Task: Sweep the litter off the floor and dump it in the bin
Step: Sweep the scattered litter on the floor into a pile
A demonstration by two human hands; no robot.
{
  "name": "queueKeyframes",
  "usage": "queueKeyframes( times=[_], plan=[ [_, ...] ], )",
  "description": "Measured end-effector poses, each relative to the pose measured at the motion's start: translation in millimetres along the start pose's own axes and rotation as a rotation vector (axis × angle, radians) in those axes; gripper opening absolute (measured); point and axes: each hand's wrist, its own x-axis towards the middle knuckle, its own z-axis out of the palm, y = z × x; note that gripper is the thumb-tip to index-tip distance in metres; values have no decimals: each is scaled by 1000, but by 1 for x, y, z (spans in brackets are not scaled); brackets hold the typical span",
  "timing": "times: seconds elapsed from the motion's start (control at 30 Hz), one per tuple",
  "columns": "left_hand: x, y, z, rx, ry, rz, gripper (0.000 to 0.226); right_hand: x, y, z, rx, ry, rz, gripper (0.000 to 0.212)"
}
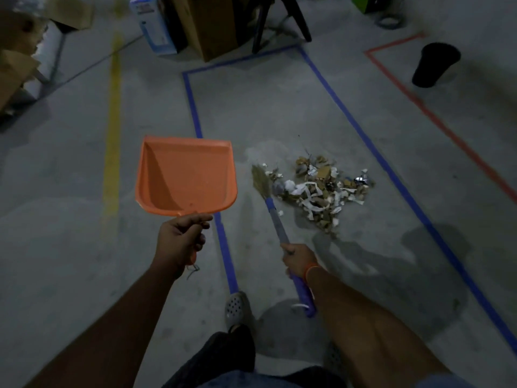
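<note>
A pile of litter point(319, 189), paper scraps and cardboard bits, lies on the grey floor inside a blue tape rectangle point(361, 130). My right hand point(298, 257) grips the blue handle of a small broom point(272, 212); its straw head touches the pile's left edge. My left hand point(180, 236) holds an orange dustpan point(186, 175) by its handle, raised above the floor left of the pile, and nothing lies in the pan. A black bin point(435, 65) stands at the far right, beyond a red tape line.
Cardboard boxes point(212, 23) and black chair legs point(260, 29) stand at the back. More boxes and a shelf point(25, 63) fill the far left. A yellow line point(113, 130) runs down the floor. My foot in a grey clog point(236, 306) stands on the blue tape.
</note>
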Motion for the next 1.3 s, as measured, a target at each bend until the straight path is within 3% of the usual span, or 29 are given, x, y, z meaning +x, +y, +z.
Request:
queueKeyframes(
  times=[0.17,0.3,0.47,0.67,0.87,1.07,1.3],
  plan=[
    [48,-8,-52,47,-10,-17,35,73,-71,82,215,61,65,38],
    [68,-14,-74,18,-35,-16,33,126,-87,110,251,100,111,39],
    [76,-20,-89,-30,-43,-47,32,143,-69,106,253,229,224,38],
    [82,-12,-87,-53,-96,-56,32,96,-66,77,323,363,221,35],
    [82,-2,-65,-64,-152,-37,35,32,-38,44,276,318,147,38],
    [79,0,-40,-48,-189,-27,35,-16,5,31,48,235,74,41],
    [62,14,-12,-28,-189,5,36,-25,53,28,79,104,190,40]
  ],
)
